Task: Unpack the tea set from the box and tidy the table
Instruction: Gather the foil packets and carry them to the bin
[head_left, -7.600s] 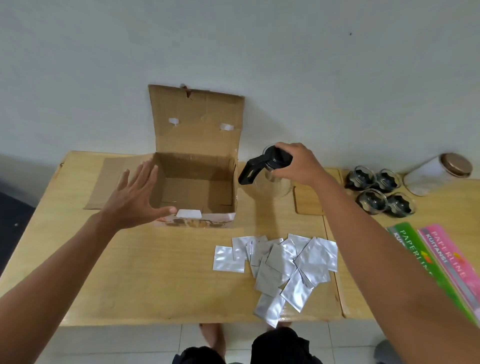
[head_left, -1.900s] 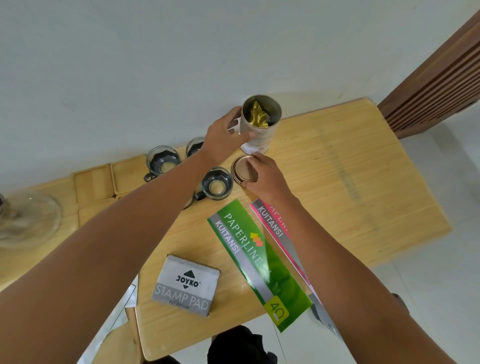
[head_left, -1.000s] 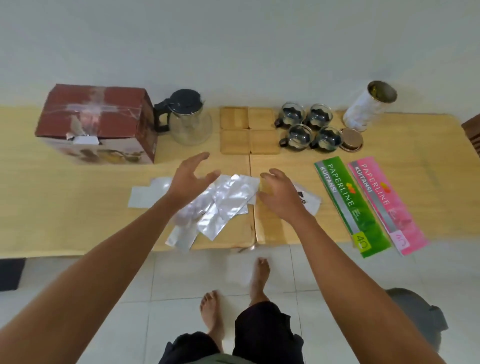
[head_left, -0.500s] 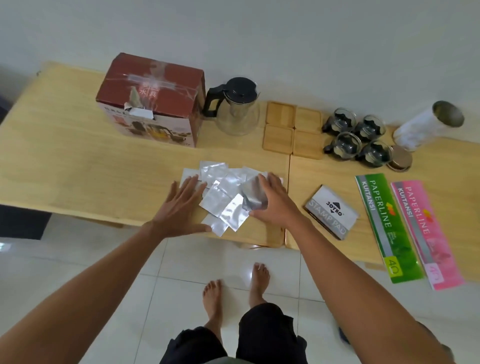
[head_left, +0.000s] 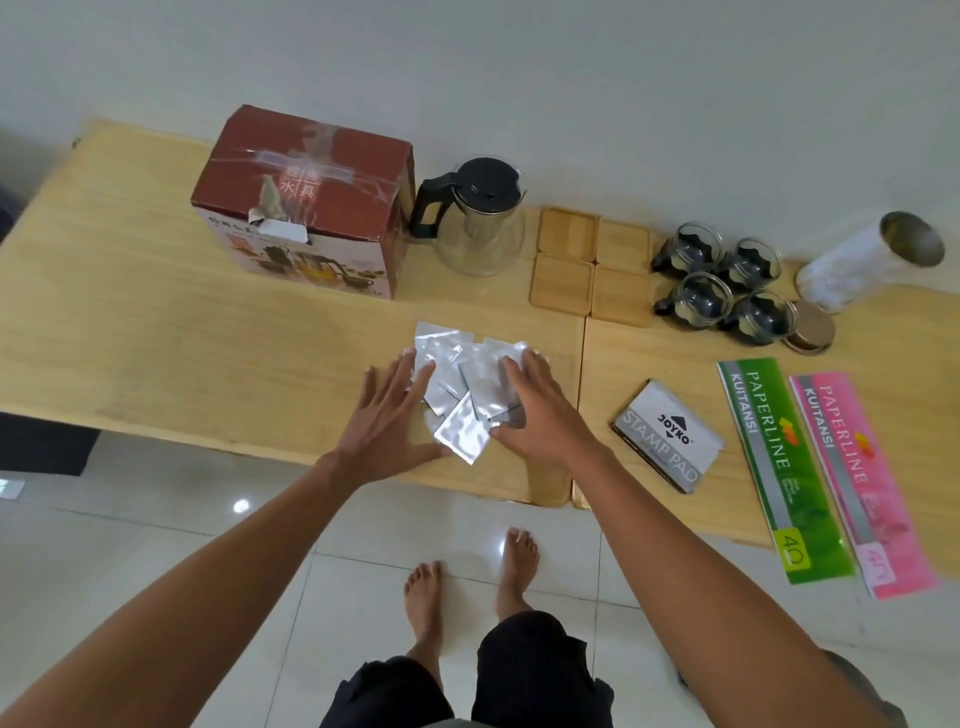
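Hands flank the loose pile of silver foil sachets (head_left: 467, 389) near the table's front edge: left hand (head_left: 387, 415) and right hand (head_left: 535, 410) lie flat, fingers spread, likely herding them together. Closed red cardboard box (head_left: 306, 197) and black-lidded glass teapot (head_left: 480, 218) stand behind.

Single head-worn wide-angle view, aimed forward and steeply down, pale wooden table (head_left: 156, 332) seen from above at arm's reach, white wall behind, tiled floor below
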